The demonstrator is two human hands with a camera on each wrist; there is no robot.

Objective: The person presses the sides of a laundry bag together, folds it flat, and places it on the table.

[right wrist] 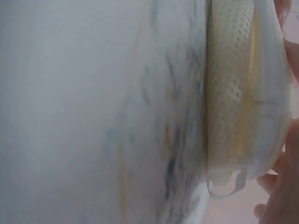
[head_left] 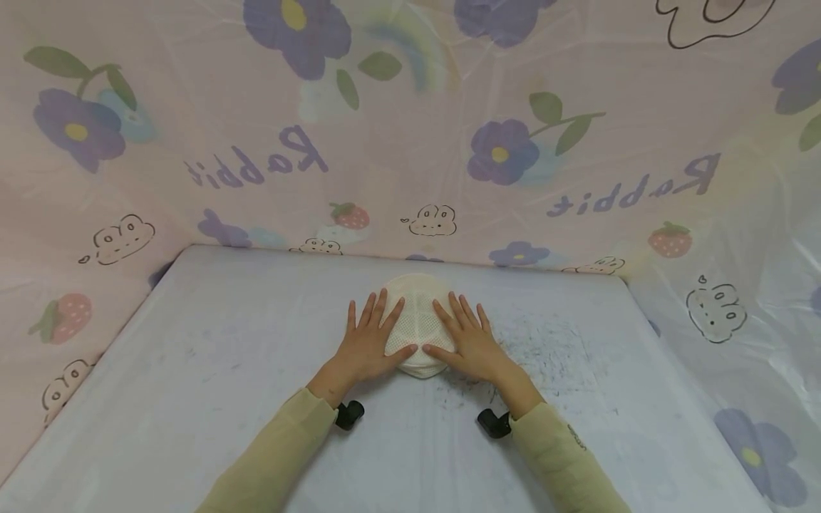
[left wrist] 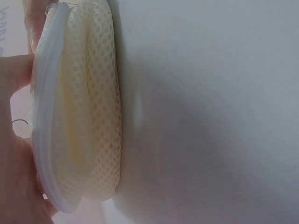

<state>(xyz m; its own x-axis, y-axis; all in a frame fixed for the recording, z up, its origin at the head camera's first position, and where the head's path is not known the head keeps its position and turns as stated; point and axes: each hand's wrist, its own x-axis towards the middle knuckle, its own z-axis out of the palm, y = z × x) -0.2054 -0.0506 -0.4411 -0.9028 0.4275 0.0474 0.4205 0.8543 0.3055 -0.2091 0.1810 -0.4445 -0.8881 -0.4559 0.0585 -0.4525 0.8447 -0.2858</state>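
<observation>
A cream mesh pouch, like a laundry wash bag (head_left: 420, 317), lies flat on the white table in the head view. My left hand (head_left: 368, 349) rests on its left side with fingers spread and straight. On its right side lies my right hand (head_left: 473, 348), spread the same way, the two thumbs close together near the front edge. From the left wrist, thick honeycomb mesh (left wrist: 103, 93) shows beneath a smooth pale rim (left wrist: 44, 107). The right wrist view shows a small pale loop (right wrist: 239, 183) at one end of the pouch.
Dark smudges (head_left: 545, 349) mark the white table (head_left: 256, 342) right of the pouch. Behind and at both sides hangs a pink sheet (head_left: 398, 142) printed with flowers and rabbits. Black wrist mounts (head_left: 350, 415) show by both sleeves.
</observation>
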